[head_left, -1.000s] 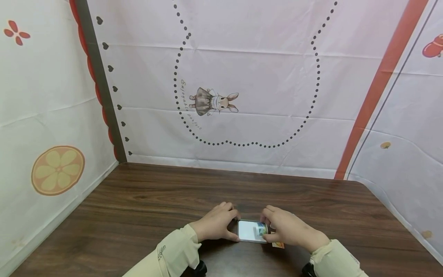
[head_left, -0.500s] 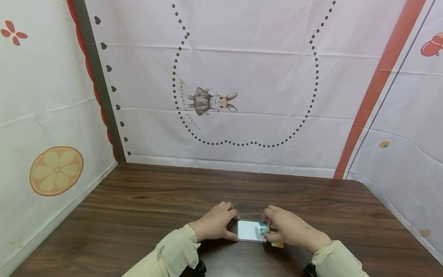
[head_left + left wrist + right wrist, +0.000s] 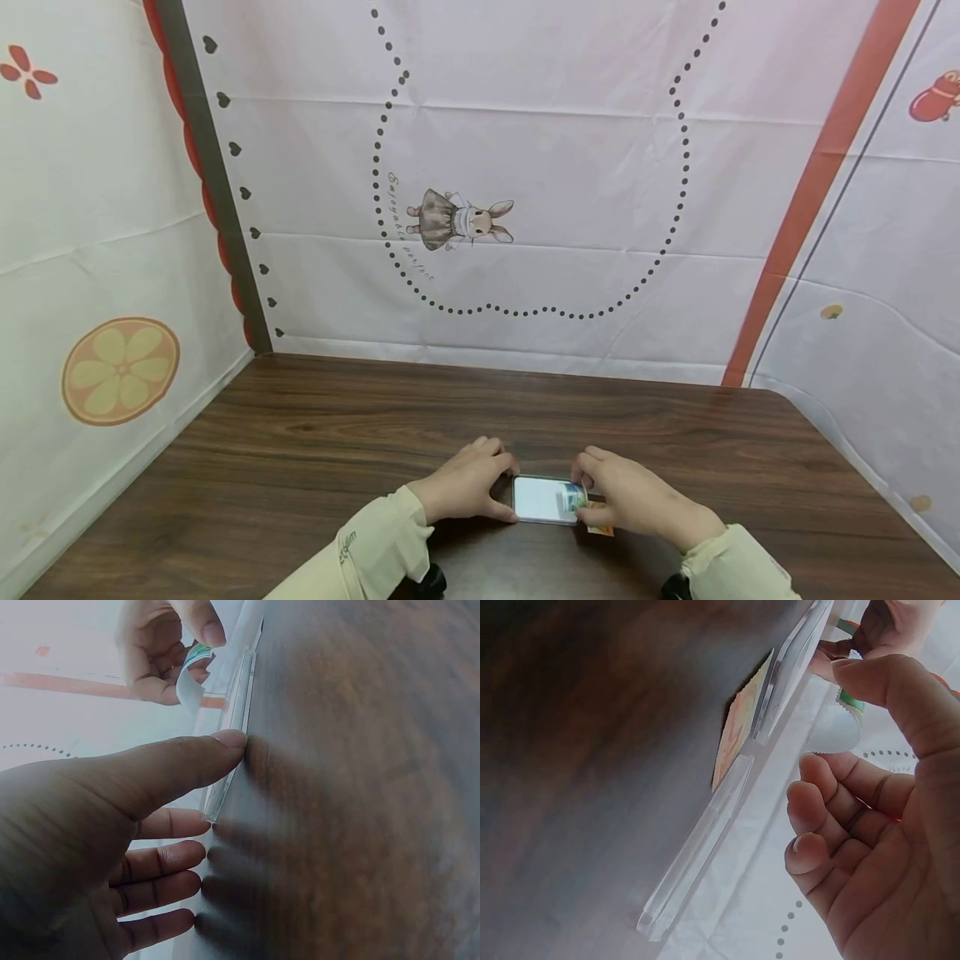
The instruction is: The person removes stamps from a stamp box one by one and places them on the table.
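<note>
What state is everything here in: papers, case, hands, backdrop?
Green-printed paper: bent, held off the table
Orange paper: lying on the table
Clear case: lying flat; open or shut unclear
Left hand: holding the clear case
Right hand: pinching the green-printed paper
Backdrop: creased

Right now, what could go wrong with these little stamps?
The green-printed stamp is curled as the right hand pinches it, so it may crease. The left hand grips a clear plastic case at one end only, so it could swivel. The orange stamp below the right hand might get brushed aside.
</note>
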A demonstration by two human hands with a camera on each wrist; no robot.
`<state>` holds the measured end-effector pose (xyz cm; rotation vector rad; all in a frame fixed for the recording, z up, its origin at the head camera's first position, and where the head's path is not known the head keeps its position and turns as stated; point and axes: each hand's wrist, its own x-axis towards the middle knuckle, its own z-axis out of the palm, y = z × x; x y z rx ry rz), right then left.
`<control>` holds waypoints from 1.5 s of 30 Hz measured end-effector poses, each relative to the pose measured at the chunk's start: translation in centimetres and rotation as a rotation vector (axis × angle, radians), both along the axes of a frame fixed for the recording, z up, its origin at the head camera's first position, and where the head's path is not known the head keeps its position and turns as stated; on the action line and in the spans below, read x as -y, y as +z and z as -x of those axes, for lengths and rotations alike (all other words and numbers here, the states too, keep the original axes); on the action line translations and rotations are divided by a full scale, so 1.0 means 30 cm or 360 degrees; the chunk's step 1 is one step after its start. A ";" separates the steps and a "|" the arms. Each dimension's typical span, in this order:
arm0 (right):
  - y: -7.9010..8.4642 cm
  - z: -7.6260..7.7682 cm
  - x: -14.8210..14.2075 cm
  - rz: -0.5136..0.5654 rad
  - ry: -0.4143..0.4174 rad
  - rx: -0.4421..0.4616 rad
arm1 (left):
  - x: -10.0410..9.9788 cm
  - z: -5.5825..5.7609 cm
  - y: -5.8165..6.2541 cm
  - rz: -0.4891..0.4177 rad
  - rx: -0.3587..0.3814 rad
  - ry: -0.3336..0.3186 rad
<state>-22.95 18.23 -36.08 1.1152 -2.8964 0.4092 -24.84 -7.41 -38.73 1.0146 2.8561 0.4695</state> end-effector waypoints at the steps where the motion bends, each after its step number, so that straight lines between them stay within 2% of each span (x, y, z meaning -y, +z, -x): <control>1: -0.001 0.000 -0.001 0.0003 0.0000 -0.0002 | 0.000 0.000 0.000 0.0001 -0.0003 0.0000; 14: -0.003 -0.008 -0.016 0.0032 0.0017 -0.0080 | -0.002 0.000 0.001 0.0001 -0.0016 0.0002; 27: -0.004 -0.017 -0.049 0.0048 -0.0079 -0.0047 | -0.002 0.000 0.004 0.0004 -0.0009 -0.0004; 45: -0.010 -0.020 -0.062 0.0065 -0.0056 -0.0108 | 0.000 -0.001 0.004 0.0002 0.0000 -0.0001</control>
